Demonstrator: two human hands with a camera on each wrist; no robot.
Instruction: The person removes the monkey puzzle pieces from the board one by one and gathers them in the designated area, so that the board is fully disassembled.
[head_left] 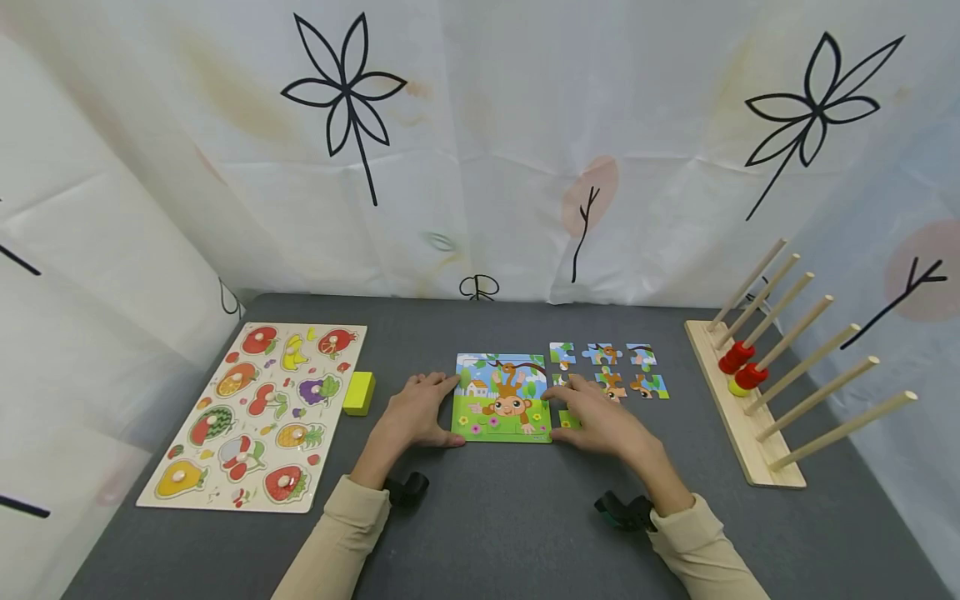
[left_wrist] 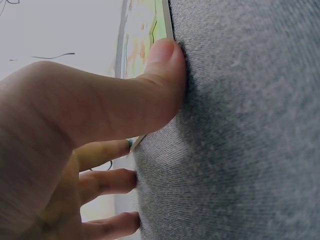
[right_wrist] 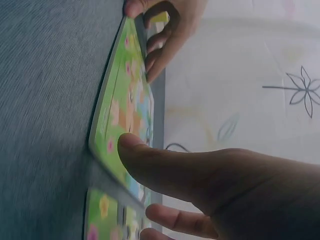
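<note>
A monkey jigsaw board [head_left: 498,425] lies flat on the grey table, its picture of a monkey, tree and house showing. My left hand [head_left: 420,408] touches the board's left edge, thumb [left_wrist: 162,65] at the near corner and forefinger farther up. On the opposite side my right hand [head_left: 600,417] rests by the right edge, its thumb [right_wrist: 150,155] at the near right part. Loose jigsaw pieces [head_left: 602,354] lie in rows beyond and under the right hand, which partly hides some of them.
At the left lies a fruit knob-puzzle board [head_left: 255,433], with a yellow block [head_left: 359,393] against its right side. A wooden base [head_left: 780,475] with several slanting pegs stands at the right, carrying red beads [head_left: 737,357] and yellow ones. A patterned curtain [head_left: 495,167] hangs behind.
</note>
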